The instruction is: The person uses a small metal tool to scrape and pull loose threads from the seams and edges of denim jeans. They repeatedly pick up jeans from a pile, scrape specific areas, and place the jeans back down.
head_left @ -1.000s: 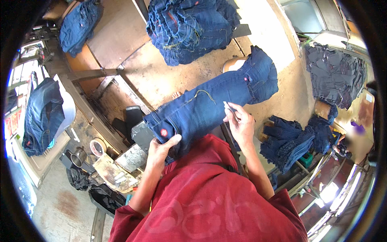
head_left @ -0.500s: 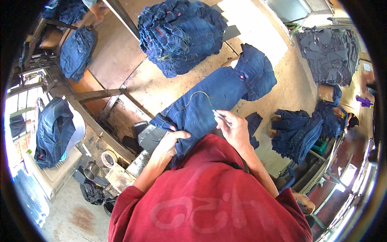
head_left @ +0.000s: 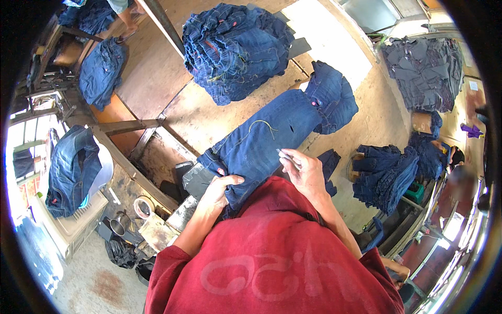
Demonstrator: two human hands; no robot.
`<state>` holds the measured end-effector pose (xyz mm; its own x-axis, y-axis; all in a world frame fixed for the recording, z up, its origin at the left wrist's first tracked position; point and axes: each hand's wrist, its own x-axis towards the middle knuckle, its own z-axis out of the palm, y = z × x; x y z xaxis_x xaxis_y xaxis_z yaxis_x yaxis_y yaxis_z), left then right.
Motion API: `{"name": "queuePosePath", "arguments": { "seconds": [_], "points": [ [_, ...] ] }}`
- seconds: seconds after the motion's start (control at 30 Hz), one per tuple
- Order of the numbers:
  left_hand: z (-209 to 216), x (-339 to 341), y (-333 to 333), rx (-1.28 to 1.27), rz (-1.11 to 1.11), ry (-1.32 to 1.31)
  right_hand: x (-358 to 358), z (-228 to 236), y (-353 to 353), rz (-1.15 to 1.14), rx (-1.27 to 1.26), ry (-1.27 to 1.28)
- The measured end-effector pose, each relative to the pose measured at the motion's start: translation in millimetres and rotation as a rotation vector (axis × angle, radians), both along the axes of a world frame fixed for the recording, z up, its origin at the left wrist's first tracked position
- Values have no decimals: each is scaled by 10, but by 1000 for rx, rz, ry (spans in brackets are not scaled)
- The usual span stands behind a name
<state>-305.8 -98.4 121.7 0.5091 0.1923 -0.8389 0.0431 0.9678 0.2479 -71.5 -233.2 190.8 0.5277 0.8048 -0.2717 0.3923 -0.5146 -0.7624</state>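
Observation:
A blue denim garment (head_left: 260, 130) lies lengthwise across the table in front of me, one end drawn toward my body. My left hand (head_left: 218, 191) is closed on its near left edge, thumb on top, beside a small pink tag. Just off the garment's right side, my right hand (head_left: 304, 171) is closed round a small grey pointed tool (head_left: 281, 152), mostly hidden by the fingers. A loose pale thread (head_left: 264, 123) curls on the denim. A small dark mark shows to its right. The garment's far end touches a bunched denim piece (head_left: 333, 98).
A tall denim pile (head_left: 235, 52) stands on the table (head_left: 193, 112) ahead. More denim (head_left: 384, 175) lies at right, near dark grey garments (head_left: 424, 73). Jeans (head_left: 73, 170) hang over a beige unit at left. A tape roll (head_left: 143, 207) and metal cup (head_left: 120, 224) sit low left.
My right hand has drawn back slightly from the denim, its tool tip now lower and nearer me. The small dark mark on the fabric now shows. My left hand keeps its grip.

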Motion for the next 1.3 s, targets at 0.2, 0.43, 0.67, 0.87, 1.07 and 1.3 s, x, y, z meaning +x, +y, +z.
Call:
{"name": "queuePosePath", "arguments": {
  "seconds": [0.2, 0.43, 0.67, 0.87, 1.07, 1.3],
  "points": [
    [-31, -7, -4, -23, 34, -35, -9, 18, -22, 13, 29, -21],
    [-219, -103, 0, -78, 17, -77, -60, 78, 11, -18, 16, 1],
    [-118, -106, 41, -22, -32, 8, -171, 241, 211, 152, 122, -452],
    [59, -95, 183, 72, -195, 35, -429, 233, 397, 252, 116, -433],
    [-18, -117, 175, 78, -206, -52, -357, 261, 392, 223, 32, -568],
    [-10, -114, 164, 112, -192, -46, -332, 243, 424, 215, 14, -577]
  ]
}}
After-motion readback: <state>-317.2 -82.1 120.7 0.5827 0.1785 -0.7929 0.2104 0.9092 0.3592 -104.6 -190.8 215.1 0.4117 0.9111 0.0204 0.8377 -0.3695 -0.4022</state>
